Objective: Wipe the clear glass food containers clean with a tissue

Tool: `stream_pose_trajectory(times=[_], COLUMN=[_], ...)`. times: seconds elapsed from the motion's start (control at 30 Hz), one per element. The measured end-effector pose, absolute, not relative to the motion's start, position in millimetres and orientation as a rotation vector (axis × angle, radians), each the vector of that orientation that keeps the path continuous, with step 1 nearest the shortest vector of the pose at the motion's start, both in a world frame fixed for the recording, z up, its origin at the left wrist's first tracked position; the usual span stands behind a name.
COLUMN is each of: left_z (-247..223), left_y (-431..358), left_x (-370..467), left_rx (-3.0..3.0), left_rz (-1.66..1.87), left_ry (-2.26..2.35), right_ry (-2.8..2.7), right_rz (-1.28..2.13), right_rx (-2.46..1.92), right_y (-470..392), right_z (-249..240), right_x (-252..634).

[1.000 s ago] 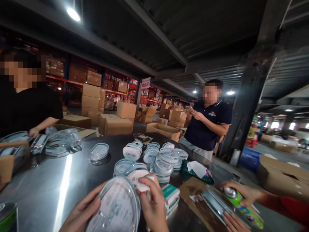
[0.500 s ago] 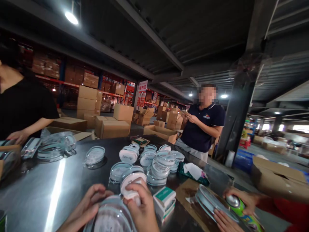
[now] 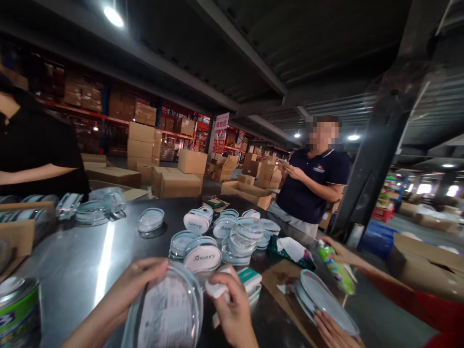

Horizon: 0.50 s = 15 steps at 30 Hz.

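Note:
My left hand (image 3: 150, 273) grips the upper left edge of a clear oval pouch (image 3: 170, 314) with pale blue trim, tilted up near the table's front edge. A crumpled white wipe (image 3: 217, 288) is pinched in my right hand (image 3: 234, 304), just right of the pouch and apart from it. Directly beyond stands another oval pouch with a white "beauty" label (image 3: 202, 258). Several like it are stacked behind, such as the clear pouch pile (image 3: 241, 244). A green and white box (image 3: 250, 278) is partly hidden by my right hand.
At right, a co-worker's hands hold a green spray can (image 3: 337, 268) and oval pouches (image 3: 326, 299) over a cardboard sheet (image 3: 279, 285). A green tin (image 3: 20, 311) stands at front left, near an open carton (image 3: 25, 239) of pouches. Two more people stand around the table.
The pouch in my left hand is raised and more upright. My right hand has moved right, off the labelled pouch, with the wipe. The co-worker's spray can has risen away from the pouches.

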<state>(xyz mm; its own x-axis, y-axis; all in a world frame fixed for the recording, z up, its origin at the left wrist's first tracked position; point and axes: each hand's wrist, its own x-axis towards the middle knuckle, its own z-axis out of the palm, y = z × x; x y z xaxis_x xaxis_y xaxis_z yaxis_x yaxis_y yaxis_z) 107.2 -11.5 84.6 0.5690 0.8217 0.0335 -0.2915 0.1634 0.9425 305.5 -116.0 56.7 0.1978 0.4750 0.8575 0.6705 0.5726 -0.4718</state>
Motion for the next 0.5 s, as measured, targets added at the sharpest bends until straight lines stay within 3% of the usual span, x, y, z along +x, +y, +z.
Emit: stream_pose_trajectory(times=[0.2,0.5], left_z=[106,94], left_y=[-7,6], left_x=[124,156], left_rx=[0.938,0.661], left_rz=[0.939,1.043], left_ry=[0.588,0.704], right_ry=[-1.343,-0.97], right_rz=[-0.207,-0.139], right_rx=[-1.021,-1.063], right_y=[-121,-108], right_z=[44,18], right_x=[316,318])
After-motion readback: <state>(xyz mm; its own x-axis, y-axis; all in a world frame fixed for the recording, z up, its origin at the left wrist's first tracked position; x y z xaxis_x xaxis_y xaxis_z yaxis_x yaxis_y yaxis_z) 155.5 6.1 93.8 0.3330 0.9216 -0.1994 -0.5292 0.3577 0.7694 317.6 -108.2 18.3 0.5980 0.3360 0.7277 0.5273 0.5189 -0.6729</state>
